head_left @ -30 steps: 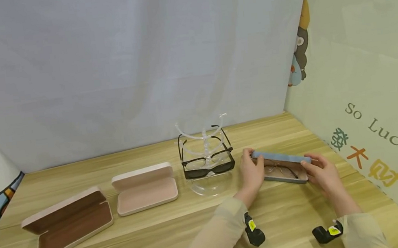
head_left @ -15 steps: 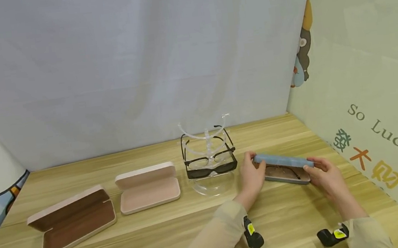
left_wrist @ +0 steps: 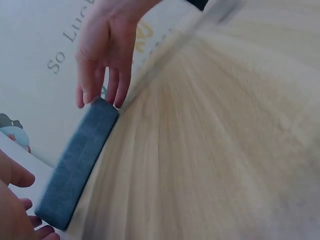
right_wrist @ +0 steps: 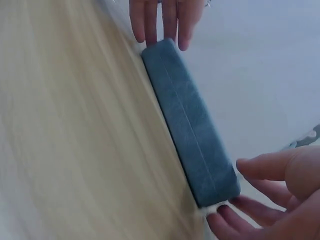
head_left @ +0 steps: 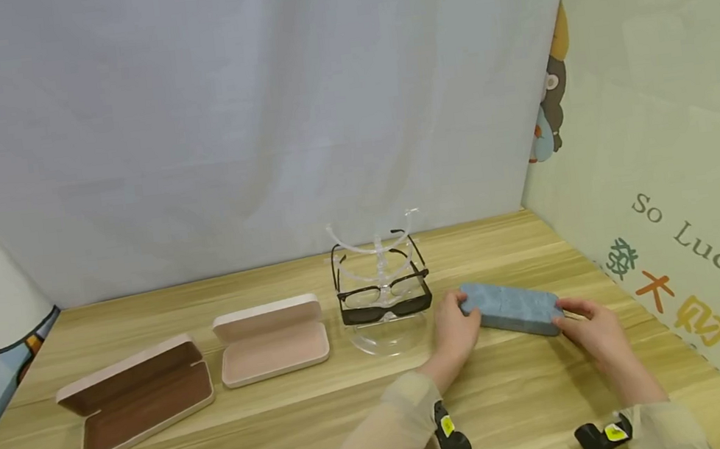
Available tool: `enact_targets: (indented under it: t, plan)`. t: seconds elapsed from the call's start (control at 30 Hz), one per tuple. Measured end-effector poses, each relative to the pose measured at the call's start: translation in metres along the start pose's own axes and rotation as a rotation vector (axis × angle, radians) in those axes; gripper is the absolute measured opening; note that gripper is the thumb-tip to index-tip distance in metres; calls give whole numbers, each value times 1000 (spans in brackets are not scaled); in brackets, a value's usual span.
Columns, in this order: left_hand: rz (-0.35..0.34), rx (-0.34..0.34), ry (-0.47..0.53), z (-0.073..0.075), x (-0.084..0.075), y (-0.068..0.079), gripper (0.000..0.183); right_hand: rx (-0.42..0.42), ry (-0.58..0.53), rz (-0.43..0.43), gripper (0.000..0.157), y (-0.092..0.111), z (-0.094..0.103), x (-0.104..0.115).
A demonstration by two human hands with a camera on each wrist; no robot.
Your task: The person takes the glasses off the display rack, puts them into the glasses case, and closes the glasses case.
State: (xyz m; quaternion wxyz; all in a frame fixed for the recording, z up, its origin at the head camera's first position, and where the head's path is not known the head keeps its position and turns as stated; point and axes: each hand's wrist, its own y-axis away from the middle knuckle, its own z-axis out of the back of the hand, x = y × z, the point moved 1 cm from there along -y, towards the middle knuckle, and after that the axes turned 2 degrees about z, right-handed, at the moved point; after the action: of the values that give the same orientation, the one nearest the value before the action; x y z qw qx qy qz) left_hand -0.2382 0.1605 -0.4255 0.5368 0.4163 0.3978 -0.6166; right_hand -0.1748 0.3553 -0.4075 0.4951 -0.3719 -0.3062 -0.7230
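Note:
A blue glasses case (head_left: 512,308) lies closed on the wooden table at the right; whatever is inside is hidden. My left hand (head_left: 455,328) holds its left end, thumb at the front corner and fingers at the back. At the other end, my right hand (head_left: 594,331) grips the corner between thumb and fingers. The right wrist view shows the case (right_wrist: 190,125) with a straight seam along its side, the right hand (right_wrist: 285,195) at the near end and the left hand (right_wrist: 167,20) at the far one. Both hands also flank the case (left_wrist: 77,162) in the left wrist view.
Left of the case, a clear display stand (head_left: 388,340) carries black-framed glasses (head_left: 363,296) above dark sunglasses (head_left: 370,314). Farther left lie an opened pale pink case (head_left: 274,349) and an opened brown-lined case (head_left: 147,408). A curtain (head_left: 223,136) hangs behind the table.
The blue case's lid has come down from partly raised to closed, covering the glasses that showed inside. Both hands stay at its ends.

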Motion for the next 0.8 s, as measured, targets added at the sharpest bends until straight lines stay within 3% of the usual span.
enact_targets:
  t: [0.1, 0.2, 0.4, 0.6, 0.8]
  plan:
    - [-9, 42, -20, 8, -2, 5, 28, -53, 74, 29, 47, 1, -6, 11]
    - [-59, 82, -56, 16, -5, 11, 26, -94, 130, 81, 41, 3, -16, 27]
    - [-173, 128, -106, 41, -6, 24, 22, -137, 148, 275, 33, 6, -42, 58]
    - [-301, 65, -187, 72, -7, 30, 18, -137, 198, 431, 28, 9, -61, 80]
    - [-349, -28, -274, 107, -8, 38, 19, -109, 187, 519, 27, 8, -79, 97]
